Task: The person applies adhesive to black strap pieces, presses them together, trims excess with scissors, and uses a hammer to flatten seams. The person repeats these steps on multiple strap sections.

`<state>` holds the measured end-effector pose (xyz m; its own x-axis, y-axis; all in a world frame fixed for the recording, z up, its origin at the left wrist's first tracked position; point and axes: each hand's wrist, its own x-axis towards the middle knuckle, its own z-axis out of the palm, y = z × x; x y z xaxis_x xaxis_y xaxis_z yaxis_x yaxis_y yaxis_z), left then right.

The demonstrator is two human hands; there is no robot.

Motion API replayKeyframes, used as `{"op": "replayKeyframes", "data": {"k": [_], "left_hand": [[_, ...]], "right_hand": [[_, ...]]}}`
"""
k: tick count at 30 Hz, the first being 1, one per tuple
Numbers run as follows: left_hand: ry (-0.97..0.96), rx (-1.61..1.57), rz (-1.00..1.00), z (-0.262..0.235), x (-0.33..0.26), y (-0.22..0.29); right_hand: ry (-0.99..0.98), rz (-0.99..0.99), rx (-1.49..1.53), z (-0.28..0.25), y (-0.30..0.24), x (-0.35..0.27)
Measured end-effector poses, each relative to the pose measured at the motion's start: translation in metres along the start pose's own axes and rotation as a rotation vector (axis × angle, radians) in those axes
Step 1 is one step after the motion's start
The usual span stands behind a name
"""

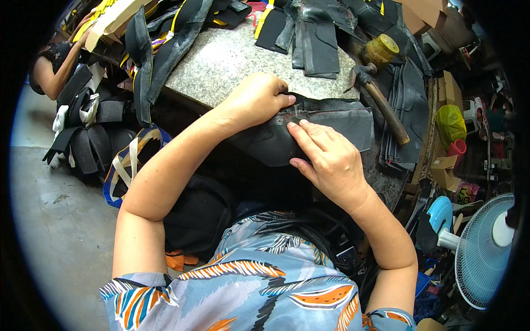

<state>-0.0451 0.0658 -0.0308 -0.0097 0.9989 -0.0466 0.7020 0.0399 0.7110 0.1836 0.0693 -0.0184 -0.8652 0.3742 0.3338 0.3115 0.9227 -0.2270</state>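
While both hands press on it, the dark leather piece [309, 129] lies flat at the near edge of the granite slab [232, 60], its lower rounded part hanging just over the rim toward the person. Its long axis runs left to right, from under the left fingers out past the right fingertips to a squared end that points toward the hammer. A faint reddish line follows its upper edge, and that edge looks folded over between the two hands; whether the fold is finished along the whole length cannot be told, and I judge the stretch beyond the right fingertips as not yet pressed down.

The left hand [256, 99] is curled, thumb and fingers pinched narrow on the upper edge of the piece. The right hand [326, 157] lies with fingers stretched nearly flat and close together, tips on the same edge, just beside the left thumb; it grips nothing, only presses.

Beyond the right fingertips a wooden-handled hammer [381, 102] rests near the piece's far end, with a yellowish round tin [381, 51] above it. Farther past the left knuckles, more black cut pieces [314, 38] are heaped at the slab's back. A fan [486, 248] stands well apart, behind the right elbow.
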Motion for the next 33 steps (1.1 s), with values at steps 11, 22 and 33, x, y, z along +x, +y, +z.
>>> {"op": "replayKeyframes", "data": {"k": [11, 22, 33], "left_hand": [[-0.173, -0.823, -0.199, -0.001, -0.015, 0.007], [-0.123, -1.019, -0.069, 0.007, -0.036, 0.02], [-0.006, -1.239, -0.163, 0.017, -0.054, 0.034]], "right_hand": [[0.145, 0.375, 0.483, -0.001, 0.024, 0.025], [0.194, 0.297, 0.284, -0.011, 0.013, 0.037], [0.219, 0.509, 0.324, -0.037, 0.042, 0.009]]}}
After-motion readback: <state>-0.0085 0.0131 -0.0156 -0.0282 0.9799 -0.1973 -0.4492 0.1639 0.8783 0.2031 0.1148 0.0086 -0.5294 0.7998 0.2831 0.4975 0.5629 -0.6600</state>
